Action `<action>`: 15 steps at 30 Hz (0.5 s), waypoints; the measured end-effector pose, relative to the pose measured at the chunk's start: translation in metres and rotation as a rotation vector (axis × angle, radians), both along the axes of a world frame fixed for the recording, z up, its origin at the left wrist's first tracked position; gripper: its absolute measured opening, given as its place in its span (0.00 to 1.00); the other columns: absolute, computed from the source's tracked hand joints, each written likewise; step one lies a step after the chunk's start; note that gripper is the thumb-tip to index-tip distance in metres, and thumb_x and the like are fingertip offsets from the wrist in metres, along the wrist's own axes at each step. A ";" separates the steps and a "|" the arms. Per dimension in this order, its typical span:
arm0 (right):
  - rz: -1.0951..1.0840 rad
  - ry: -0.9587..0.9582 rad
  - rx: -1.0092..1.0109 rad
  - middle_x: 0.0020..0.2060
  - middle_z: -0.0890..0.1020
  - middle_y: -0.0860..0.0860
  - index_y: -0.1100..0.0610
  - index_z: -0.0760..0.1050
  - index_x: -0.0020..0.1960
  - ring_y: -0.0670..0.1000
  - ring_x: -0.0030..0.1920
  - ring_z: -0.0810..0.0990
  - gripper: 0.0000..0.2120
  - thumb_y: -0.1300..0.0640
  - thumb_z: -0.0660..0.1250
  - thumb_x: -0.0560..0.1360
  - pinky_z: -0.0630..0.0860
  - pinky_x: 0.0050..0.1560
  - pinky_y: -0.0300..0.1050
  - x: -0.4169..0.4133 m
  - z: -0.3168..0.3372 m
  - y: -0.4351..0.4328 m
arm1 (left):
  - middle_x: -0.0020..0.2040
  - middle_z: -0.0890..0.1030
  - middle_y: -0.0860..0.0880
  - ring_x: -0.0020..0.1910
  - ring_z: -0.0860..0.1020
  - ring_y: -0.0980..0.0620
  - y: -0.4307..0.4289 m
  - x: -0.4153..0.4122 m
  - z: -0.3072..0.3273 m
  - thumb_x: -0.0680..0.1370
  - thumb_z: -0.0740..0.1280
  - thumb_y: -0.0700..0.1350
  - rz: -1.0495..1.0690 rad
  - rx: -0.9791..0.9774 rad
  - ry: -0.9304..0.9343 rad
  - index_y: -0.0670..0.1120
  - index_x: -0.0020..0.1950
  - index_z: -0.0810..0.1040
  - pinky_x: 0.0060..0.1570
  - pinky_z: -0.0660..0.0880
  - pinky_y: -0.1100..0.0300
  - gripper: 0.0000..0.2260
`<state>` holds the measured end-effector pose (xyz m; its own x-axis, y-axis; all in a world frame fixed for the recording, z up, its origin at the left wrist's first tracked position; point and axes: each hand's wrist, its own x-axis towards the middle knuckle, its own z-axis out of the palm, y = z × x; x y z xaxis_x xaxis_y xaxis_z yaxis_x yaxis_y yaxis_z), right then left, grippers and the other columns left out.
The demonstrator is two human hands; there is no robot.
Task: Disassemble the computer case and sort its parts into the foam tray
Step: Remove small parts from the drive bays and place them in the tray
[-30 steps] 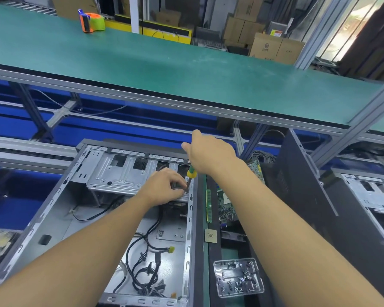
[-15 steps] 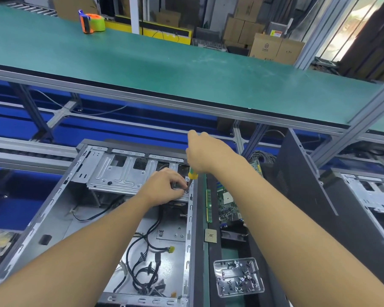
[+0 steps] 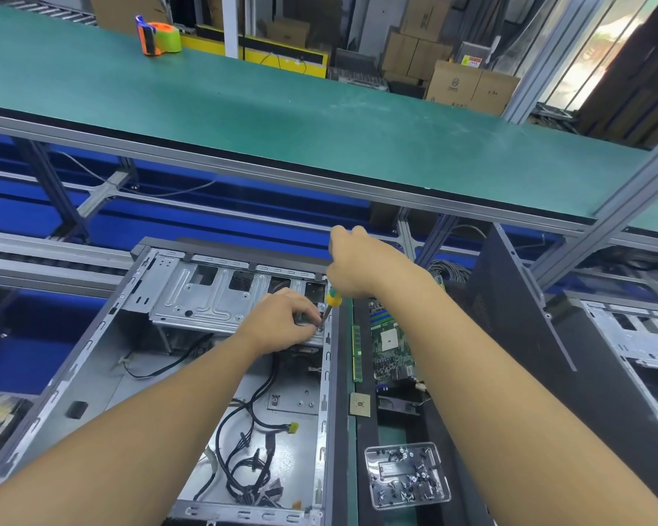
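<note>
An open grey computer case (image 3: 103, 336) lies on its side in front of me, with a silver drive cage (image 3: 206, 301) at its far end and black cables (image 3: 251, 449) on its floor. My right hand (image 3: 358, 267) grips a screwdriver with a yellow-green handle (image 3: 333, 299), tip down at the cage's right edge. My left hand (image 3: 282, 320) pinches around the tip at the screw spot. To the right lie a motherboard (image 3: 390, 347), a RAM stick (image 3: 356, 353) and a CPU chip (image 3: 359, 404).
A clear plastic tray (image 3: 407, 474) holds several screws at the lower right. A black side panel (image 3: 509, 317) leans behind the motherboard, and another case (image 3: 631, 336) sits at the far right. A green shelf (image 3: 320, 119) overhangs, with a tape dispenser (image 3: 158, 38) on it.
My right hand has turned slightly on the screwdriver handle, fingers shifting. My left hand and the case stay in place.
</note>
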<state>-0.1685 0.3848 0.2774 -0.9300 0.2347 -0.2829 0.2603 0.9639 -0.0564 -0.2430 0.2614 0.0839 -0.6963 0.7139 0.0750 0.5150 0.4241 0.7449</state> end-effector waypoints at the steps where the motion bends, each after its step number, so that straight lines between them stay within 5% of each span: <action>1: 0.003 -0.032 -0.012 0.64 0.67 0.59 0.58 0.64 0.66 0.62 0.59 0.70 0.15 0.60 0.60 0.79 0.69 0.45 0.53 0.000 0.002 0.000 | 0.47 0.82 0.66 0.56 0.73 0.63 0.000 0.000 0.000 0.69 0.71 0.49 -0.001 -0.002 0.003 0.61 0.42 0.84 0.60 0.73 0.54 0.07; 5: -0.039 -0.032 0.020 0.69 0.63 0.59 0.58 0.62 0.70 0.63 0.64 0.68 0.23 0.46 0.61 0.81 0.68 0.47 0.54 -0.002 -0.001 0.001 | 0.47 0.82 0.66 0.55 0.74 0.62 0.000 0.001 0.002 0.68 0.70 0.50 -0.001 0.001 -0.004 0.63 0.40 0.83 0.59 0.73 0.53 0.07; 7: -0.096 0.037 0.020 0.62 0.72 0.59 0.59 0.62 0.71 0.61 0.54 0.76 0.25 0.41 0.54 0.83 0.68 0.41 0.51 -0.002 -0.004 0.001 | 0.47 0.82 0.67 0.55 0.73 0.62 0.000 0.001 0.003 0.68 0.69 0.51 -0.009 -0.003 -0.006 0.64 0.40 0.83 0.59 0.73 0.53 0.07; 10: -0.027 0.122 0.080 0.51 0.77 0.57 0.59 0.63 0.64 0.58 0.42 0.74 0.12 0.55 0.56 0.84 0.65 0.33 0.49 -0.001 -0.008 -0.001 | 0.48 0.81 0.67 0.56 0.73 0.63 -0.001 0.001 0.003 0.69 0.70 0.50 -0.006 -0.014 -0.003 0.62 0.42 0.83 0.61 0.73 0.53 0.07; 15: 0.067 0.014 -0.119 0.57 0.67 0.53 0.54 0.67 0.64 0.58 0.63 0.65 0.15 0.59 0.61 0.78 0.70 0.52 0.53 -0.003 -0.001 -0.001 | 0.48 0.82 0.65 0.55 0.73 0.62 -0.001 0.002 0.005 0.69 0.71 0.48 -0.013 -0.023 0.014 0.64 0.40 0.82 0.59 0.73 0.54 0.09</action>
